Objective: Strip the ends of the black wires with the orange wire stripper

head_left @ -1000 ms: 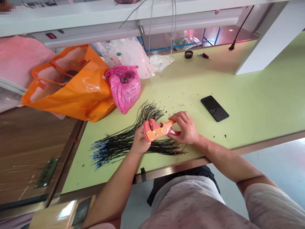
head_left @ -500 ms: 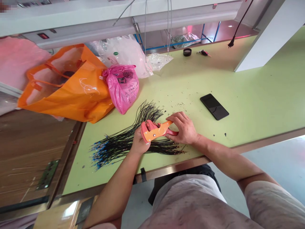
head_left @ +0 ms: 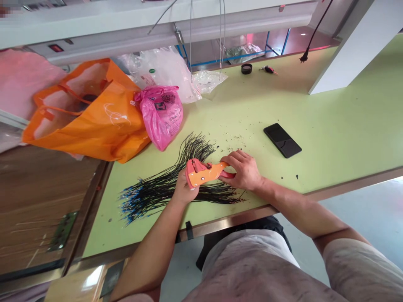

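My right hand (head_left: 244,170) is closed around the handles of an orange and red wire stripper (head_left: 206,175), held above the bench. The tool's head points left, toward my left hand (head_left: 184,191). That hand is curled behind and against the head; its fingers are mostly covered by the tool, and what they hold cannot be made out. Under both hands lies a spread bundle of thin black wires (head_left: 166,178). Blue-tipped ends (head_left: 134,201) fan out on the left, and copper-coloured ends (head_left: 237,200) show at the right, near the bench edge.
A black phone (head_left: 282,140) lies right of my hands. Small dark scraps (head_left: 236,137) are scattered behind them. An orange bag (head_left: 94,121), a tied pink bag (head_left: 162,117) and clear plastic bags (head_left: 170,73) stand back left. A black ring (head_left: 246,68) and keys (head_left: 268,69) lie farther back.
The gap in the wire stripper's head looks narrower, and the tool has turned slightly. Both hands stay in nearly the same place, and the wires lie as before.
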A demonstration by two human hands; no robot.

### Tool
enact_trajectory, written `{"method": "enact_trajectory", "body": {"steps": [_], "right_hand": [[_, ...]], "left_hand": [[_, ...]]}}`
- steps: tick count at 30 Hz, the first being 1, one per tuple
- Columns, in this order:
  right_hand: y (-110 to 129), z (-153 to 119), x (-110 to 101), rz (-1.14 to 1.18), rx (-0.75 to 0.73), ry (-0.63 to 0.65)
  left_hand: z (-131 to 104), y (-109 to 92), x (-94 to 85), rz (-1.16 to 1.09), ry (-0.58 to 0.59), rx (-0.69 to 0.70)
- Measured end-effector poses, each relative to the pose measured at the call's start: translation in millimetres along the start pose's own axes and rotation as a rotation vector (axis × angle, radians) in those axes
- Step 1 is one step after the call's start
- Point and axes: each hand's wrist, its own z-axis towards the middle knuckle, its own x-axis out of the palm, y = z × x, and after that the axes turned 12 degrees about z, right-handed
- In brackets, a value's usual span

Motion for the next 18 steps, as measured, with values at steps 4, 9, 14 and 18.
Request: {"method": "enact_trajectory", "body": {"steps": [4, 9, 14, 18], "right_hand": [[-2, -5, 1, -0.032, 0.012, -0.013], [0, 0, -2, 0.045, -0.090, -0.071], [1, 5, -3, 0.159, -0.040, -0.072], [-6, 7, -4, 0.310, 0.188, -0.161]], "left_hand": [[0, -3, 0.3, -0.007, -0.031, 0.005], [1, -11, 2.2, -0.032, -0.033, -0.040], [2, -16, 5.7, -0.001, -0.074, -0.023], [1, -16, 6.8, -0.023, -0.061, 0.026]]}}
